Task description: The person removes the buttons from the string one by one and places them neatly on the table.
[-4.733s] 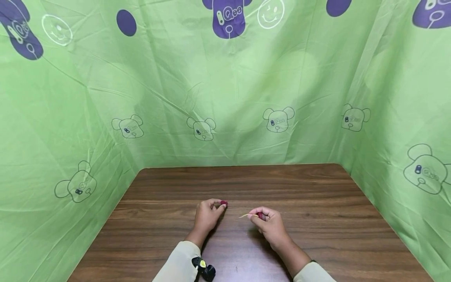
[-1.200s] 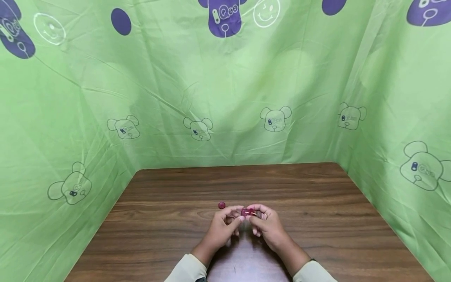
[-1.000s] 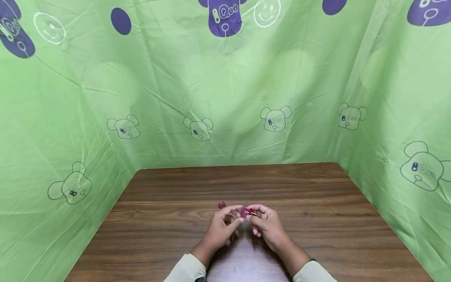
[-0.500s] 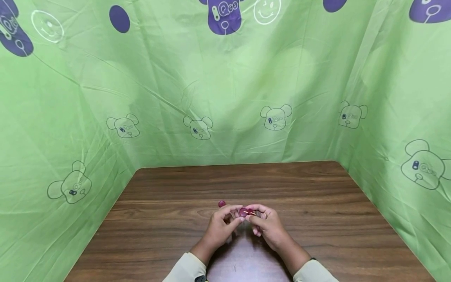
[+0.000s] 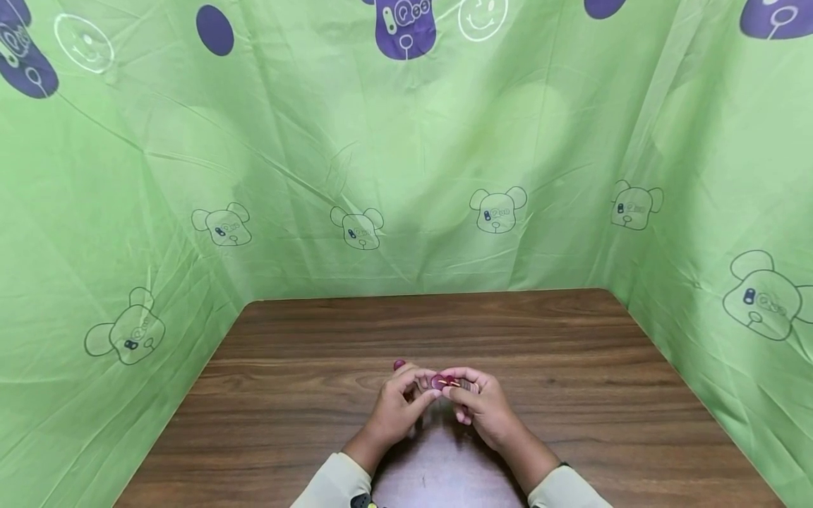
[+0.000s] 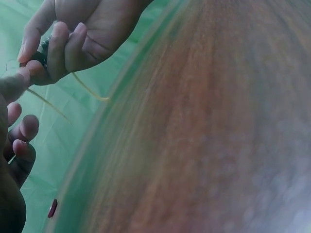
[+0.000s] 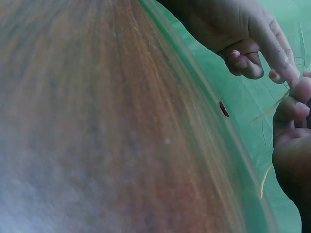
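Maroon pieces [image 5: 437,382] pinched by L hand [image 5: 395,408], R hand [image 5: 488,409]; dangling strands [image 6: 89,91]: wrist cams only.

This looks like a booth [image 5: 705,176]: green cloth [image 5: 419,141], printed with bear heads [image 5: 498,214] and smiling faces [image 5: 483,17], hangs around three sides of a wood-grain surface [image 5: 419,331]. In which building, I cannot tell.
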The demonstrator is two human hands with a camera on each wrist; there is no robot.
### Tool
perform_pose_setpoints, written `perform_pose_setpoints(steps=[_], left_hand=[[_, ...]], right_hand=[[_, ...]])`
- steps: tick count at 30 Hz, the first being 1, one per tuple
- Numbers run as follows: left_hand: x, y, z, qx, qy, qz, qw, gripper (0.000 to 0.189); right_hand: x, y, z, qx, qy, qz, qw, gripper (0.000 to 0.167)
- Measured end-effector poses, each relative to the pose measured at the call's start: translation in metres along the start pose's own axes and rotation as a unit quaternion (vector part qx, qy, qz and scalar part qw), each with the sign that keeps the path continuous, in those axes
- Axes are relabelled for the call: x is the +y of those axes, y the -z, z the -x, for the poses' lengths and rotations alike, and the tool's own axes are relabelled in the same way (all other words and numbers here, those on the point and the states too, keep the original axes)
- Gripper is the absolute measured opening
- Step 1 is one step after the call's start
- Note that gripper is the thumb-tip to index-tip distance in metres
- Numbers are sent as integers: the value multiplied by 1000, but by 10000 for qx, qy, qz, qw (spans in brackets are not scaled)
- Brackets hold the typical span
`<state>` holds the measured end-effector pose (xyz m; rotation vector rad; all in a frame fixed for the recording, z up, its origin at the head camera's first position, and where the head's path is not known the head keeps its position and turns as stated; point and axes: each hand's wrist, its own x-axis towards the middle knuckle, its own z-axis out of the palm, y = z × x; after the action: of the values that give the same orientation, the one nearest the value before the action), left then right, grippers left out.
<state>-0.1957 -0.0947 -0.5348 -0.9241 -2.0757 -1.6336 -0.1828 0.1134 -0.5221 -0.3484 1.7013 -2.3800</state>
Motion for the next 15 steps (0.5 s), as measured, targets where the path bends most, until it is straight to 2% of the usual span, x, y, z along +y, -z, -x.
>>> perform_pose_setpoints(steps=[4,8,15], left_hand=[[1,0,1,8,165,132,9998,17],[0,0,3,47,333,243,9991,17],[0,0,1,38,44,256,9997,16]], right_hand=[[0,-1,0,129,95,176,9997,40],[-1,-1,0,307,138,233,9992,34],[-1,-1,-2,572,88,331,9978,30]])
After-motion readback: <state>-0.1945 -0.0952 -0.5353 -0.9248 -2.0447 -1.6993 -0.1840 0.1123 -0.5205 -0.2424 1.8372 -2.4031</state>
